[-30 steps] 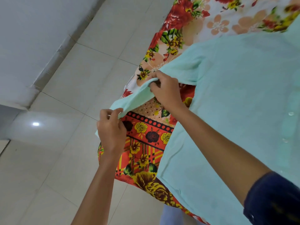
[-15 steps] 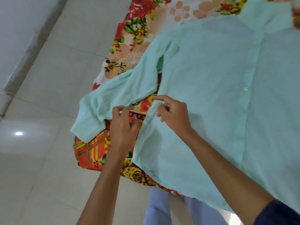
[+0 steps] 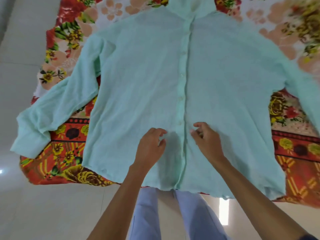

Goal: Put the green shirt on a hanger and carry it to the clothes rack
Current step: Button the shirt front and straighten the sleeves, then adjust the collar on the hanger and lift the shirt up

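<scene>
Nearest us, our legs in pale blue trousers [image 3: 147, 219] stand on the white tiled floor [image 3: 52, 213]. Above them our left hand [image 3: 151, 144] and right hand [image 3: 207, 139] hang over the lower front of the green shirt [image 3: 138, 84], on either side of its button placket [image 3: 181, 101]; both have loosely curled fingers and hold nothing we can see. The shirt lies flat, front up and buttoned, on a floral bedsheet [image 3: 69, 135], one sleeve [image 3: 57, 108] spread toward the left edge, collar [image 3: 190, 6] farthest away.
</scene>
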